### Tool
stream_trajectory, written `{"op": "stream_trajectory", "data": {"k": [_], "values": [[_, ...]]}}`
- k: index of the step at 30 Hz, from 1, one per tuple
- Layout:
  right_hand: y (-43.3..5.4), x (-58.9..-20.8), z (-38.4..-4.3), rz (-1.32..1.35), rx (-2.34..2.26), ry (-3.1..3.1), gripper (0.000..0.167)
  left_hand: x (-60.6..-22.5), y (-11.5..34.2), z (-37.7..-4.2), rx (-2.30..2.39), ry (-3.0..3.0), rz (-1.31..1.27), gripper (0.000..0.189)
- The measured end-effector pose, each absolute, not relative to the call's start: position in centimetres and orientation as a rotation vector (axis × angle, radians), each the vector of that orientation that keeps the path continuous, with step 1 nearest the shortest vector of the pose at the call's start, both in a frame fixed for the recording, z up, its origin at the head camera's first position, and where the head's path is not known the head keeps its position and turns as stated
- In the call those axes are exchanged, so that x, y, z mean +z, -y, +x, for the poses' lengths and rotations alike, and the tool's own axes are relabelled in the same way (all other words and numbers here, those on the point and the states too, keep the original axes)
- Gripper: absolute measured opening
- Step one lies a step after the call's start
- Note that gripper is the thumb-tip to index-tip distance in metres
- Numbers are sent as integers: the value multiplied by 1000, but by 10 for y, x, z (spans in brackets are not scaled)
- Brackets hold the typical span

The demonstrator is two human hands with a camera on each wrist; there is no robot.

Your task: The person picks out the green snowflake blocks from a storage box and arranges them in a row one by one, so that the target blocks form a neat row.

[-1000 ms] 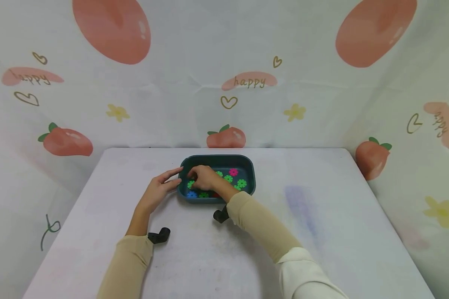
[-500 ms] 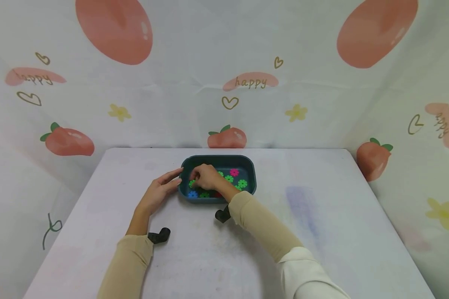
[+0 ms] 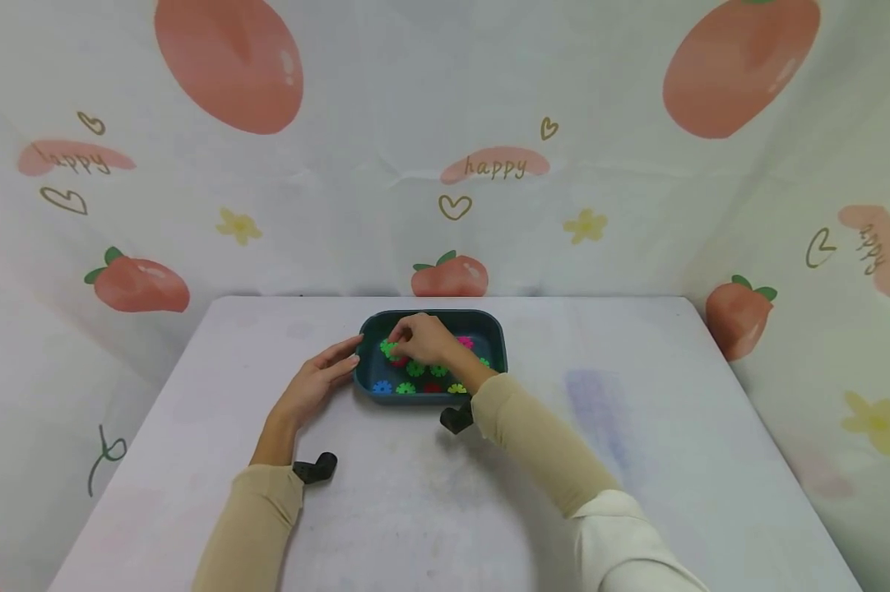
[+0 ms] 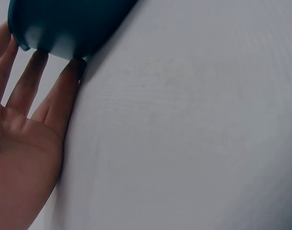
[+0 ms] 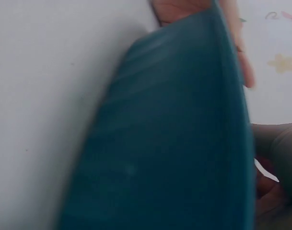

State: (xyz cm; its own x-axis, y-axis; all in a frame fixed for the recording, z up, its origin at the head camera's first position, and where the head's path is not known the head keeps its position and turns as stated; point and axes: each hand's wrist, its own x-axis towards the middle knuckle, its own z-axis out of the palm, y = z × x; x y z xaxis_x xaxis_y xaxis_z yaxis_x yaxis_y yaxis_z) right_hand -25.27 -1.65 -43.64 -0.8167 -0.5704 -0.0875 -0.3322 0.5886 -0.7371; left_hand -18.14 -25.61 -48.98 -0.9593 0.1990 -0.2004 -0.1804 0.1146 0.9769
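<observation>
A dark teal tray holds several flower-shaped plastic discs, mostly green, with a blue disc, a yellow disc and a pink disc among them. My right hand is over the tray's inside, thumb and fingertips pinching a green flower disc. At the tray's left end, my left hand touches the wall with extended fingers. In the left wrist view its fingertips press against the outer wall. The right wrist view is mostly filled by the tray's outside wall, which hides the discs.
The tray stands on a white table near its back edge. Behind it hangs a printed white cloth. A black wrist mount on the right wrist sits just in front of the tray's front wall.
My right hand has lifted and shifted slightly right and back in the tray, bringing a green disc up between its fingers. Discs under it now show in new places. The left hand stays put.
</observation>
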Motion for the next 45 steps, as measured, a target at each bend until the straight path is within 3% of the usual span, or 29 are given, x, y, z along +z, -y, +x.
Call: {"op": "stream_trajectory", "data": {"k": [28, 45], "values": [[-35, -407, -247, -637, -1375, -2465, 19, -494, 256, -181, 1972, -2043, 16, 61], [-73, -409, -246, -541, -1489, -2471, 22, -493, 256, -182, 1972, -2052, 4, 62]]}}
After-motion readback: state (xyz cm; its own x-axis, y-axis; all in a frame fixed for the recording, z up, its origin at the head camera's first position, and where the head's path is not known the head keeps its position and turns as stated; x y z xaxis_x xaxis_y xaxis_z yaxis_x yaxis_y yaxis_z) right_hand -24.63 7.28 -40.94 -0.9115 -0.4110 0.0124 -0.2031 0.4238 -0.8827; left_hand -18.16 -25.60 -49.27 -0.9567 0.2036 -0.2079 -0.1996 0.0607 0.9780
